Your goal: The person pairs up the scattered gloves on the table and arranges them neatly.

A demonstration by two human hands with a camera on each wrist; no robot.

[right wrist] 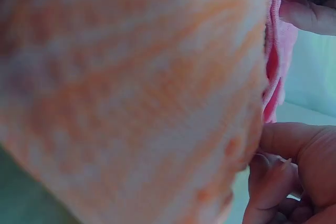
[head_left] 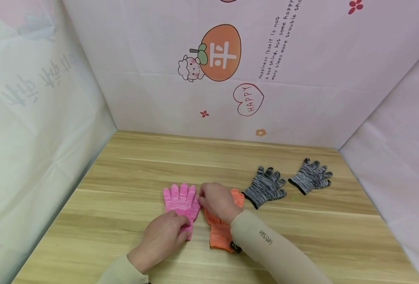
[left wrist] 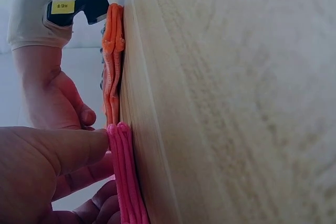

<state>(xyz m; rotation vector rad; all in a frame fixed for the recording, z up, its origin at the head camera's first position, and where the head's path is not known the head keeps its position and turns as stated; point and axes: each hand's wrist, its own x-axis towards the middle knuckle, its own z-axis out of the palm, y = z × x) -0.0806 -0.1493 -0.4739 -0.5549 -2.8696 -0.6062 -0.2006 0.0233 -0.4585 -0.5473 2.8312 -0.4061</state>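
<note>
A pink knit glove (head_left: 179, 200) lies on the wooden table, fingers pointing away from me. My left hand (head_left: 162, 238) lies over its cuff, thumb and fingertips touching the upper face. Seen edge-on in the left wrist view, the pink glove (left wrist: 125, 174) shows several fabric layers. My right hand (head_left: 218, 201) reaches across an orange glove (head_left: 220, 236) and pinches the pink glove's thumb at its right edge. That hand and forearm hide part of the orange glove, which also fills much of the right wrist view, blurred.
Two grey-and-black striped gloves lie to the right, one nearer (head_left: 264, 187) and one farther (head_left: 312, 176). A black tag (head_left: 235, 247) shows at the orange cuff. White printed cloth (head_left: 152, 79) walls the table at the back and both sides.
</note>
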